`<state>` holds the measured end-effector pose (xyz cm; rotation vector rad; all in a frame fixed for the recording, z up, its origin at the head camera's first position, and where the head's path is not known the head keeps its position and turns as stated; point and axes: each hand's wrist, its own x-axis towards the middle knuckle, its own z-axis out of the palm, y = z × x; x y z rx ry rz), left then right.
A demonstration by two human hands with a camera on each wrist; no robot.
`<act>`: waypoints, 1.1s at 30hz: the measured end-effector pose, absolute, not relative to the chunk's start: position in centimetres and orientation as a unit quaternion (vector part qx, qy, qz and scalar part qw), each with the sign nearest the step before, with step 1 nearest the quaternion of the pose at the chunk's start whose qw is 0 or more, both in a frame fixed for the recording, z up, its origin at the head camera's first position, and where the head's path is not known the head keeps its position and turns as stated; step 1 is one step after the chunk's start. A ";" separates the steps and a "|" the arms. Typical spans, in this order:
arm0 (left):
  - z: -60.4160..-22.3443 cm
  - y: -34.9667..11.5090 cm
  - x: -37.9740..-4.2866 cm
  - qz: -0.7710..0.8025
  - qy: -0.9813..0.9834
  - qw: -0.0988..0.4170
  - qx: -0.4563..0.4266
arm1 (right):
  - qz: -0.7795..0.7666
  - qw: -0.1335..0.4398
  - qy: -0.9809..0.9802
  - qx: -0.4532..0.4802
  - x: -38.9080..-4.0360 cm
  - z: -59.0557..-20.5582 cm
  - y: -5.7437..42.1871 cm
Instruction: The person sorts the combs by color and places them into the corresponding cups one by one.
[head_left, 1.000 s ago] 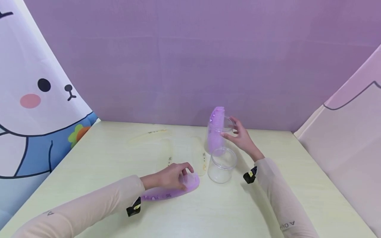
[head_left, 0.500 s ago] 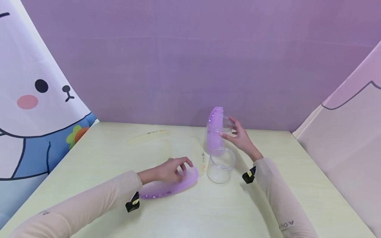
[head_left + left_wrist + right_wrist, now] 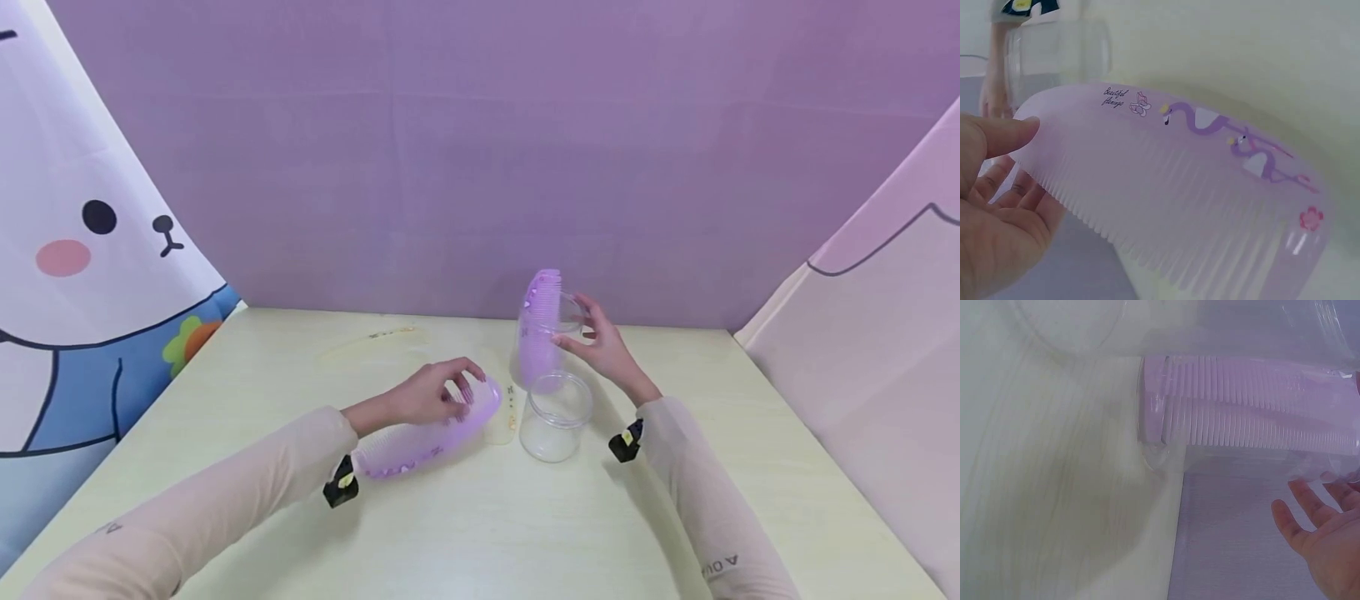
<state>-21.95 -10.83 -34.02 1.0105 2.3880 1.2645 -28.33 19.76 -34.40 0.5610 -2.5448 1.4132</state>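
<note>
Purple backdrop (image 3: 480, 150), faintly creased, at 12 o'clock. Cartoon-animal panel (image 3: 67, 167) at 9 o'clock, bearing a green-and-orange flower (image 3: 197, 340). Outlined pale panel (image 3: 892, 350), 3 o'clock. Pale table (image 3: 570, 533) toward 6 o'clock. Light diffuse.

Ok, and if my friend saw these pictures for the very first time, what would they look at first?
Probably the giant cartoon animal on the cloth at the left of the head view. Next, maybe the flamingo comb, light purple and pinched in the left hand. Then the tall clear container, with the right hand at its rim and at least one purple comb poking out.
</note>
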 end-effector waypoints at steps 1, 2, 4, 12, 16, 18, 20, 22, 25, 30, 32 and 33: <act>-33.8 -10.8 -22.1 0.440 0.820 0.125 0.345 | 0.476 0.090 -0.854 0.190 -28.4 -34.5 19.8; -33.5 -10.7 -22.4 0.444 0.819 0.120 0.344 | 0.477 0.091 -0.853 0.191 -28.4 -34.5 19.8; -33.1 -10.6 -22.8 0.454 0.817 0.110 0.338 | 0.476 0.093 -0.853 0.193 -28.4 -34.5 19.7; -31.3 -10.2 -24.8 0.498 0.811 0.054 0.304 | 0.470 0.091 -0.858 0.186 -28.4 -34.4 19.7; -30.5 -10.2 -25.8 0.520 0.805 0.024 0.286 | 0.470 0.093 -0.858 0.187 -28.5 -34.5 19.8; -30.0 -10.2 -26.3 0.532 0.799 0.007 0.279 | 0.470 0.094 -0.857 0.188 -28.5 -34.5 19.8; -29.6 -10.1 -26.8 0.546 0.792 -0.014 0.271 | 0.472 0.095 -0.856 0.186 -28.4 -34.5 19.8; -29.2 -9.9 -27.3 0.560 0.785 -0.036 0.263 | 0.471 0.094 -0.857 0.187 -28.4 -34.5 19.8; -28.5 -9.5 -27.8 0.577 0.774 -0.069 0.252 | 0.475 0.090 -0.856 0.185 -28.3 -34.3 19.7; -27.5 -8.7 -28.7 0.598 0.759 -0.106 0.234 | 0.475 0.084 -0.857 0.182 -27.1 -33.0 19.1; -27.1 -8.3 -29.0 0.609 0.752 -0.113 0.228 | 0.472 0.088 -0.857 0.185 -27.2 -33.2 19.2; -26.9 -8.1 -29.1 0.615 0.748 -0.116 0.223 | 0.472 0.090 -0.857 0.186 -27.5 -33.4 19.3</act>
